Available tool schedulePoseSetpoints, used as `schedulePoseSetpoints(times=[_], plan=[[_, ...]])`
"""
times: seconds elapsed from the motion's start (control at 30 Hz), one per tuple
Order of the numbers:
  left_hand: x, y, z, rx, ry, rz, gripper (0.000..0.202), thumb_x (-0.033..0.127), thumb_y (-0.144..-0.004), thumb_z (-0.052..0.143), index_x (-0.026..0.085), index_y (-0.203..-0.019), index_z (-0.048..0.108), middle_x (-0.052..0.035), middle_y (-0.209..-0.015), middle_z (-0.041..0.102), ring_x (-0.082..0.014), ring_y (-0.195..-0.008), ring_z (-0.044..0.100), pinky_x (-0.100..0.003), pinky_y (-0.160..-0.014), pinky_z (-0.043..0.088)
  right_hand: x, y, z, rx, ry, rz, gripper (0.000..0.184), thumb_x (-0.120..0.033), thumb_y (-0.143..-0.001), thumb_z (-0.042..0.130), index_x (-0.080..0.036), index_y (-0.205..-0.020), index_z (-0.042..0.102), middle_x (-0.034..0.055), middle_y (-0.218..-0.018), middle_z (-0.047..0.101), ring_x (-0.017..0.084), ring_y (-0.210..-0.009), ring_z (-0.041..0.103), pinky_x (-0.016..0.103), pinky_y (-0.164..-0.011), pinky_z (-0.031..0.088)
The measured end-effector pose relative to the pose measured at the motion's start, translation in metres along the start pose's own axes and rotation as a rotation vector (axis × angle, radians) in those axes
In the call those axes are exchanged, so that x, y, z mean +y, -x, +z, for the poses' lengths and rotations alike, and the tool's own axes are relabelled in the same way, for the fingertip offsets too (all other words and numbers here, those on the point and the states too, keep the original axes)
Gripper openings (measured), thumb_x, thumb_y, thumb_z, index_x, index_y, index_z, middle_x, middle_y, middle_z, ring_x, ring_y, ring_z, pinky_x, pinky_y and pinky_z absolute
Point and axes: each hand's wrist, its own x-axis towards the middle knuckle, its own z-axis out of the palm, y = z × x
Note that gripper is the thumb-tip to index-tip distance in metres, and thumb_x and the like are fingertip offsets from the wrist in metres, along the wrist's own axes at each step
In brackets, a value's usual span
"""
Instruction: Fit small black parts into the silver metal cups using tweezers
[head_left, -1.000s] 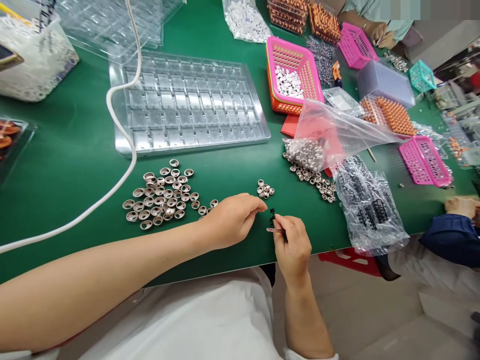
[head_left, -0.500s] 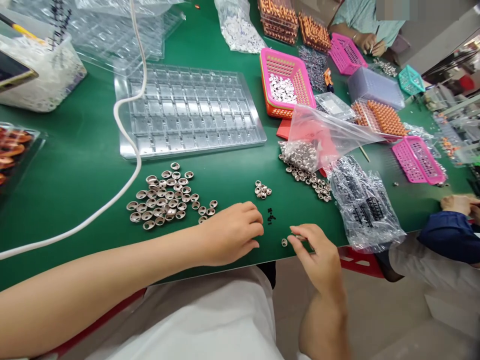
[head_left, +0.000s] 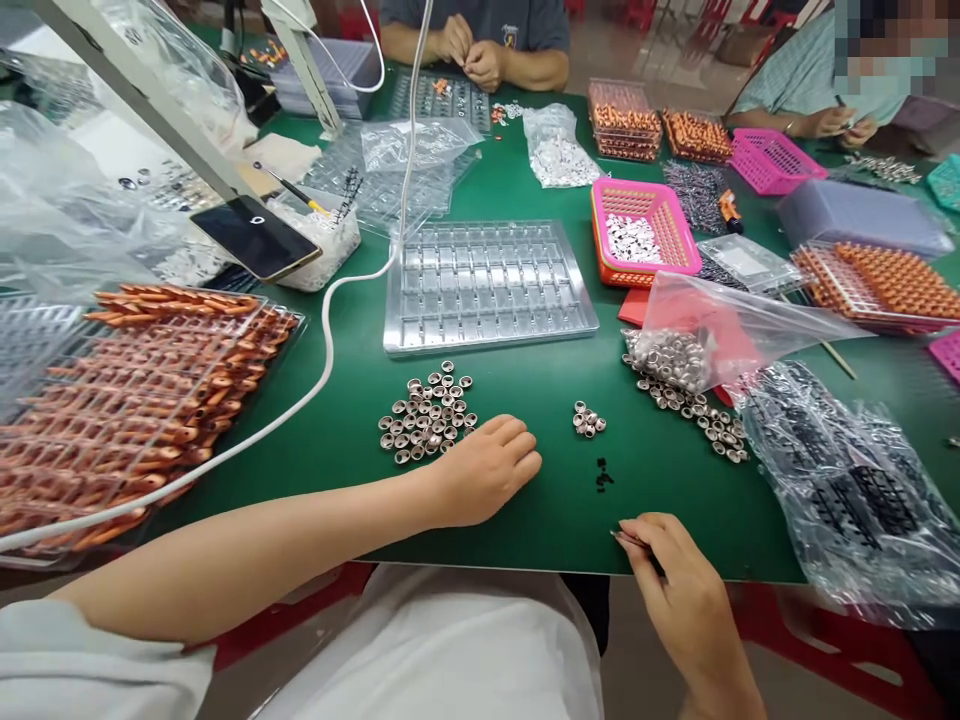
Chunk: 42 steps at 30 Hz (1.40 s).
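Currently, the person's right hand is at the near edge of the green table, its thumb and fingers pinched narrowly on a thin metal tool; the left hand is farther left, palm down with loosely curled fingers, and whether it holds anything cannot be told. Beyond the right hand and slightly left, some small black bits lie on the table, apart from both hands; just farther off sits a small cluster of metal rings; a larger pile of metal cups spreads just beside the left hand, on its far left side.

Farther back, a clear plastic tray lies flat, with a white cord curving along its left; to its right stands a pink basket with white pieces inside; on the right, a clear bag of metal pieces rests near a crinkled bag of black parts; at the far side, a co-worker's hands meet above another tray.
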Motion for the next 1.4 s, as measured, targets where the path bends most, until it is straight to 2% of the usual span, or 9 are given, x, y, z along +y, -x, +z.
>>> schedulePoseSetpoints(times=[0.23, 0.3, 0.4, 0.6, 0.77, 0.9, 1.1, 1.27, 1.4], plan=[[-0.018, 0.028, -0.017, 0.02, -0.212, -0.341, 0.023, 0.008, -0.094, 0.044, 0.016, -0.087, 0.064, -0.0141, -0.088, 0.063, -0.0307, -0.089, 0.056, -0.047, -0.084, 0.051, -0.008, -0.006, -0.003, 0.086, -0.052, -0.012, 0.019, -0.012, -0.095, 0.056, -0.024, -0.107, 0.065, 0.0057, -0.094, 0.065, 0.016, -0.08, 0.068, 0.027, -0.069, 0.059], [-0.017, 0.029, -0.023, 0.054, -0.219, -0.394, 0.022, 0.009, -0.094, 0.045, 0.016, -0.091, 0.065, -0.0153, -0.092, 0.063, -0.0334, -0.094, 0.056, -0.052, -0.087, 0.051, -0.013, -0.006, -0.005, 0.122, -0.079, 0.006, 0.023, -0.01, -0.095, 0.055, -0.025, -0.11, 0.066, 0.006, -0.096, 0.065, 0.016, -0.082, 0.068, 0.027, -0.07, 0.06], [-0.002, 0.019, -0.031, 0.138, -0.094, -0.357, 0.02, 0.01, -0.096, 0.046, 0.012, -0.105, 0.065, -0.0184, -0.105, 0.064, -0.035, -0.105, 0.056, -0.054, -0.093, 0.051, -0.021, -0.008, -0.008, 0.181, -0.149, 0.058, 0.029, -0.009, -0.095, 0.054, -0.026, -0.114, 0.067, 0.0068, -0.101, 0.066, 0.015, -0.085, 0.068, 0.024, -0.064, 0.059], [0.045, -0.03, -0.033, 0.146, 0.651, -0.144, 0.028, 0.017, -0.098, 0.054, 0.016, -0.126, 0.058, -0.0126, -0.113, 0.067, -0.023, -0.101, 0.064, -0.034, -0.083, 0.057, -0.043, -0.022, -0.009, 0.282, -0.413, 0.346, 0.005, -0.025, -0.09, 0.068, -0.024, -0.096, 0.069, 0.0042, -0.096, 0.071, 0.015, -0.079, 0.068, 0.024, -0.062, 0.055], [0.053, -0.061, -0.018, 0.226, 1.009, -0.066, 0.021, 0.019, -0.094, 0.065, 0.018, -0.115, 0.067, -0.0073, -0.098, 0.072, -0.0166, -0.088, 0.068, -0.026, -0.078, 0.057, -0.049, -0.032, -0.007, 0.356, -0.625, 0.479, 0.013, -0.033, -0.085, 0.074, -0.021, -0.086, 0.069, 0.0041, -0.088, 0.071, 0.018, -0.081, 0.068, 0.028, -0.067, 0.057], [0.05, -0.065, -0.006, 0.287, 1.109, -0.044, 0.017, 0.018, -0.094, 0.067, 0.017, -0.11, 0.071, -0.0076, -0.092, 0.075, -0.0159, -0.084, 0.071, -0.024, -0.076, 0.057, -0.048, -0.031, -0.004, 0.328, -0.676, 0.561, 0.016, -0.036, -0.083, 0.075, -0.021, -0.085, 0.069, 0.0023, -0.082, 0.07, 0.016, -0.072, 0.067, 0.026, -0.063, 0.056], [0.045, -0.061, -0.003, 0.283, 1.113, -0.059, 0.015, 0.016, -0.091, 0.07, 0.014, -0.106, 0.074, -0.0075, -0.087, 0.076, -0.015, -0.078, 0.07, -0.022, -0.072, 0.056, -0.048, -0.028, 0.001, 0.259, -0.623, 0.614, 0.015, -0.035, -0.088, 0.072, -0.02, -0.086, 0.068, 0.0007, -0.078, 0.069, 0.012, -0.066, 0.063, 0.023, -0.06, 0.053], [0.043, -0.059, -0.005, 0.191, 1.127, -0.154, 0.017, 0.016, -0.09, 0.069, 0.013, -0.105, 0.075, -0.007, -0.086, 0.075, -0.0146, -0.077, 0.069, -0.022, -0.072, 0.055, -0.047, -0.032, 0.005, 0.213, -0.511, 0.559, 0.014, -0.035, -0.09, 0.069, -0.021, -0.085, 0.068, -0.0005, -0.079, 0.067, 0.01, -0.065, 0.058, 0.021, -0.057, 0.047], [0.041, -0.06, -0.009, 0.078, 1.268, -0.308, 0.016, 0.021, -0.086, 0.071, 0.012, -0.099, 0.075, -0.0071, -0.087, 0.075, -0.015, -0.077, 0.069, -0.024, -0.074, 0.055, -0.046, -0.032, 0.001, 0.241, -0.579, 0.518, 0.011, -0.033, -0.094, 0.065, -0.023, -0.093, 0.07, 0.0004, -0.085, 0.067, 0.01, -0.068, 0.058, 0.023, -0.062, 0.048]])
